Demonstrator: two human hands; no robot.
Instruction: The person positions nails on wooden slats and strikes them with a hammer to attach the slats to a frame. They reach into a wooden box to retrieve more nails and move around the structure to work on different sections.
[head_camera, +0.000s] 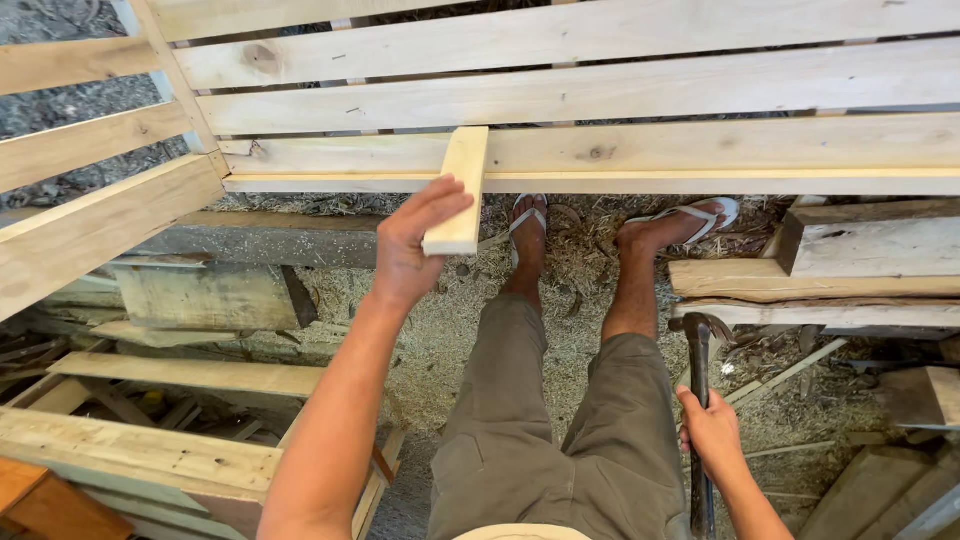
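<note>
Holding a short wooden block (458, 190) against the slatted wooden frame (600, 100), the left hand (405, 250) is pinching it between thumb and fingers near its lower end. That block is standing upright, its top overlapping the frame's lowest slat and the bottom rail (700, 182). Down low on the other side, the right hand (712, 432) is wrapping closed around the handle of a claw hammer (698, 400), head pointing up beside the knee. Two feet in pale flip-flops (527, 215) are resting on sawdust-covered ground (440, 330), with loose planks (800, 280) lying just beside them.
</note>
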